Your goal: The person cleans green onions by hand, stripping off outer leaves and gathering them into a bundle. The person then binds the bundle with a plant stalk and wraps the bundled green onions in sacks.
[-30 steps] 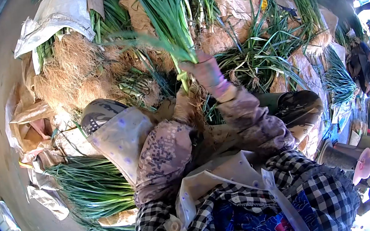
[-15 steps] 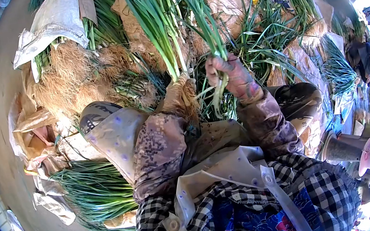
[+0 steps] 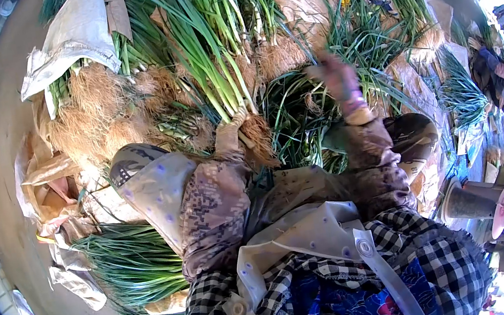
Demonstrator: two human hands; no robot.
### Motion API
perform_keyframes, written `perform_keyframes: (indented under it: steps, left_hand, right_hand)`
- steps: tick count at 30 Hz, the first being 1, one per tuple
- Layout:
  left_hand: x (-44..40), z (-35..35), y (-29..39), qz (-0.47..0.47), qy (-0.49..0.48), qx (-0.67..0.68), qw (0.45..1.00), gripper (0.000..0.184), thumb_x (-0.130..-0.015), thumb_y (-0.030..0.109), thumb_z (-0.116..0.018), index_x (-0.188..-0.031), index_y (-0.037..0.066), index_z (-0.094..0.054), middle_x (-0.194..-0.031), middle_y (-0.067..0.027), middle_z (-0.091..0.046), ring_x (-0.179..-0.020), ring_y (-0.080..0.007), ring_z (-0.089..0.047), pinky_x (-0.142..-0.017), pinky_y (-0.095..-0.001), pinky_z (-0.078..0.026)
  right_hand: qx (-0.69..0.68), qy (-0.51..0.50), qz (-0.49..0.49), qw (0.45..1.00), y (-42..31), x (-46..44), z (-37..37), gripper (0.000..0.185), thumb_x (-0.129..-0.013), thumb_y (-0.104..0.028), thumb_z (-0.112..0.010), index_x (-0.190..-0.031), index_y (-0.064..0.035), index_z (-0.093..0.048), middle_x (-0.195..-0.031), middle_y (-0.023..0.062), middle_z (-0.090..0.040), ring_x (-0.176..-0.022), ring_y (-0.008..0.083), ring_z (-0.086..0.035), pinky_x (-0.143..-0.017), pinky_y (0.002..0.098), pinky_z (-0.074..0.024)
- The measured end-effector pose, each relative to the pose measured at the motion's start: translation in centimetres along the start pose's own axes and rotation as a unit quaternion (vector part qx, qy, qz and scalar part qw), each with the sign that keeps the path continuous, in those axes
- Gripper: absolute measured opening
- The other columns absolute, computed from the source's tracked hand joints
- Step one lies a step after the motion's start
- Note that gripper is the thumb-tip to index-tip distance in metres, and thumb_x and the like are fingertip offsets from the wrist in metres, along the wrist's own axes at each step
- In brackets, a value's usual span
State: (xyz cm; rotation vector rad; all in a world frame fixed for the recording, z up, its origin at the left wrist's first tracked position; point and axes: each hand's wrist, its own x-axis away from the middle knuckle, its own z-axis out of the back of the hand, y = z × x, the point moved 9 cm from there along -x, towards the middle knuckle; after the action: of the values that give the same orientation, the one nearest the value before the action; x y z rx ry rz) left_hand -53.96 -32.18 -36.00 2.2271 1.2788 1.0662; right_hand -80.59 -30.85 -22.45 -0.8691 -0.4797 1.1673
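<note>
Near its roots (image 3: 256, 136), apparently so that the stalks are kept together, the bunch of green onions (image 3: 220, 90) is gripped by the curled left hand (image 3: 232, 128), stretched toward eleven o'clock from there and seen at nine o'clock from the blurred right hand (image 3: 342, 82), whose openness and hold cannot be told.
</note>
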Motion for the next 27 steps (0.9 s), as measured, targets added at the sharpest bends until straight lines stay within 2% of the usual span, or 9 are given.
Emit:
perform_keyframes:
  steps: [3,6,9,16,17,20,22,24,27]
  left_hand:
    - [1.6,-2.5,-0.2,0.125,-0.059,-0.078,0.987,0.024,-0.078,0.017,-0.064,-0.095,0.000,-0.060,-0.077,-0.0085,-0.062,-0.057,-0.0145,-0.058,-0.045,-0.0247,-0.049]
    - [0.6,-0.4,-1.1,0.042,-0.043,-0.322,0.945,0.024,-0.077,0.016,-0.066,-0.095,0.001,-0.060,-0.076,-0.0063,-0.062,-0.061,-0.0127,-0.056,-0.054,-0.0248,-0.045]
    - [2.2,-0.5,0.2,0.007,0.038,-0.125,0.991,0.025,-0.077,0.026,-0.066,-0.084,0.002,-0.061,-0.065,-0.0024,-0.057,-0.056,-0.0098,-0.051,-0.052,-0.0239,-0.042]
    - [3.2,-2.2,2.5,-0.152,0.059,-0.055,0.985,0.015,-0.082,0.016,-0.058,-0.077,0.002,-0.059,-0.065,-0.0028,-0.057,-0.061,-0.0121,-0.056,-0.056,-0.0261,-0.047]
    - [4.4,-3.0,4.0,-0.148,0.051,-0.014,0.988,0.017,-0.084,0.015,-0.056,-0.074,0.002,-0.057,-0.065,-0.0037,-0.057,-0.062,-0.0134,-0.057,-0.058,-0.0267,-0.049]
    - [4.6,-1.0,5.5,-0.128,0.040,0.057,0.989,0.020,-0.086,0.018,-0.053,-0.074,0.002,-0.051,-0.064,-0.0081,-0.055,-0.062,-0.0185,-0.058,-0.061,-0.0308,-0.054]
    - [4.5,-2.4,4.0,-0.108,0.034,0.141,0.983,0.019,-0.086,0.017,-0.052,-0.083,-0.001,-0.053,-0.062,-0.0072,-0.054,-0.060,-0.0183,-0.058,-0.057,-0.0300,-0.053]
    - [3.0,-3.0,1.5,-0.034,-0.031,0.067,0.997,0.019,-0.085,0.012,-0.054,-0.095,-0.004,-0.054,-0.064,-0.0072,-0.056,-0.056,-0.0159,-0.056,-0.051,-0.0251,-0.048]
    - [3.2,-2.6,0.3,0.008,0.008,0.007,1.000,0.016,-0.083,0.011,-0.057,-0.096,0.001,-0.055,-0.065,-0.0066,-0.057,-0.048,-0.0138,-0.052,-0.040,-0.0248,-0.045]
  right_hand:
    - [-0.388,-0.245,-0.203,0.865,-3.0,3.5,-11.3,0.076,-0.070,-0.046,-0.065,-0.127,-0.0049,-0.035,-0.122,0.0145,-0.046,-0.105,0.0302,-0.050,-0.093,0.0447,-0.0370]
    - [-0.199,-0.320,-0.184,0.908,-1.0,4.0,-18.0,0.047,-0.072,-0.035,-0.067,-0.097,0.0043,-0.058,-0.096,0.0198,-0.059,-0.094,0.0248,-0.056,-0.079,0.0363,-0.0443]
    - [-0.559,-0.181,-0.079,0.805,-4.4,3.7,-17.1,0.027,-0.076,-0.025,-0.066,-0.080,0.0016,-0.063,-0.080,0.0132,-0.063,-0.078,0.0201,-0.058,-0.069,0.0318,-0.0447]
    - [-0.183,-0.003,0.042,0.982,6.5,-0.5,-16.3,0.017,-0.081,-0.013,-0.058,-0.088,0.0019,-0.057,-0.075,0.0103,-0.062,-0.061,0.0180,-0.059,-0.049,0.0284,-0.0482]
    - [-0.397,0.133,-0.058,0.906,16.1,-0.5,-15.9,0.015,-0.080,-0.012,-0.059,-0.084,0.0023,-0.058,-0.068,0.0079,-0.060,-0.050,0.0191,-0.055,-0.046,0.0291,-0.0470]
    - [-0.369,0.087,-0.306,0.873,12.0,-0.9,-10.8,0.010,-0.080,-0.006,-0.053,-0.080,0.0024,-0.059,-0.094,0.0187,-0.058,-0.064,0.0196,-0.058,-0.043,0.0257,-0.0454]
    - [-0.497,-0.090,0.121,0.855,3.7,-3.8,-11.5,0.014,-0.080,-0.009,-0.054,-0.086,0.0028,-0.059,-0.106,0.0186,-0.055,-0.063,0.0153,-0.057,-0.041,0.0223,-0.0429]
    - [-0.340,-0.130,-0.194,0.911,-1.3,-1.0,-12.6,0.036,-0.078,-0.025,-0.064,-0.101,0.0001,-0.054,-0.082,0.0094,-0.063,-0.042,0.0049,-0.043,-0.034,0.0178,-0.0345]
    - [-0.268,-0.265,-0.211,0.902,-6.9,0.0,-17.0,0.046,-0.075,-0.028,-0.067,-0.107,0.0015,-0.053,-0.074,0.0054,-0.061,-0.044,0.0062,-0.044,-0.036,0.0180,-0.0344]
